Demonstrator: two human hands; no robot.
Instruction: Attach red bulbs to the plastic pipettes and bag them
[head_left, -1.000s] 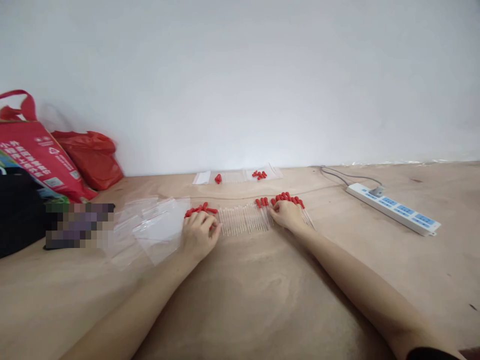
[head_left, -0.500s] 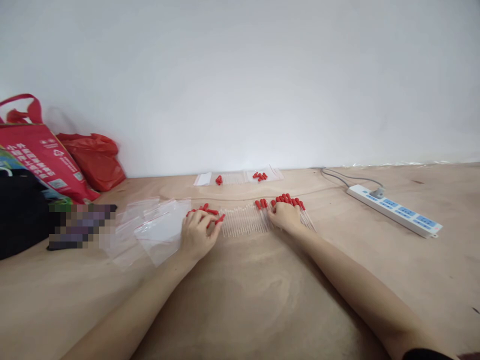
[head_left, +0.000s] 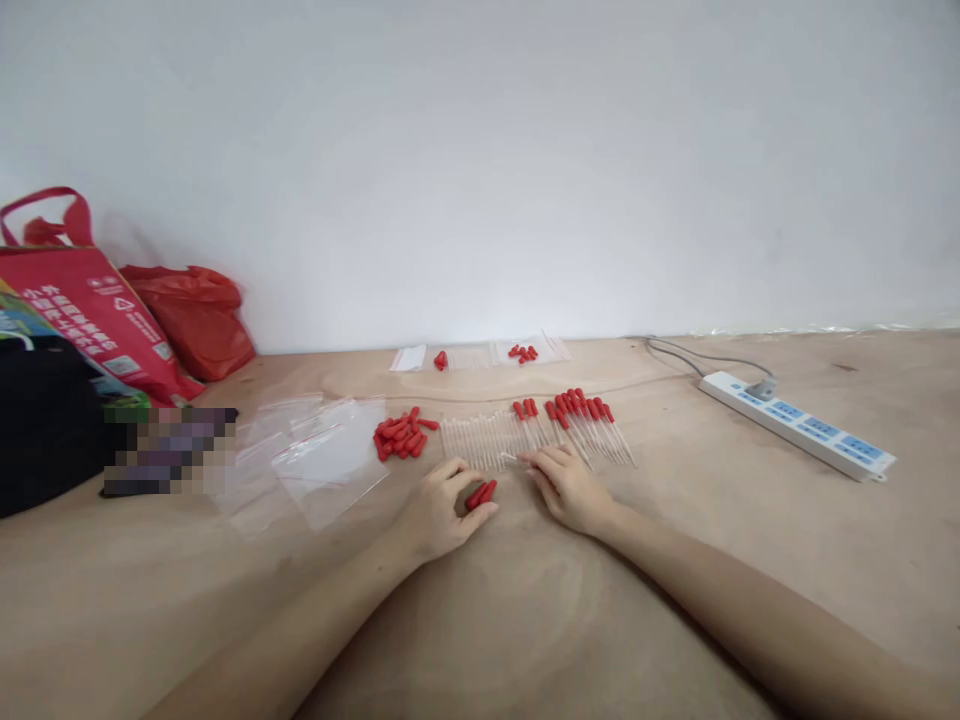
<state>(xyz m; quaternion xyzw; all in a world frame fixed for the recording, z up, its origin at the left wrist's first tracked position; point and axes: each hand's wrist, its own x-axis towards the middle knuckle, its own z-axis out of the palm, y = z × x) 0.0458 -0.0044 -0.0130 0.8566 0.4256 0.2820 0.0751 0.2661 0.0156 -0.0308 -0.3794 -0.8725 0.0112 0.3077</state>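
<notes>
Two or so red rubber dropper bulbs (head_left: pixel 481 495) sit in the curl of my left hand (head_left: pixel 442 508), between its thumb and fingers. My right hand (head_left: pixel 570 488) has its fingertips pinched at the near end of the tube row, on a thin clear dropper tube (head_left: pixel 510 457) whose tip pokes out to the left. Just beyond both hands lies a row of bare clear tubes (head_left: pixel 472 440). Farther right are several droppers with red bulbs fitted (head_left: pixel 581 405), fanned out side by side. A heap of loose red bulbs (head_left: pixel 401 435) rests left of the row.
Clear zip bags (head_left: pixel 322 460) overlap on the left, beside a blurred dark object (head_left: pixel 169 450). Red bags (head_left: pixel 191 320) and a black bag (head_left: pixel 45 430) stand at far left. Against the wall lies a bag with more bulbs (head_left: pixel 555 348). A power strip (head_left: pixel 799 425) is on the right.
My left hand has come from the bulb heap toward me and right, with red bulbs in it. My right hand has drawn back from the fitted droppers toward the tubes' near ends.
</notes>
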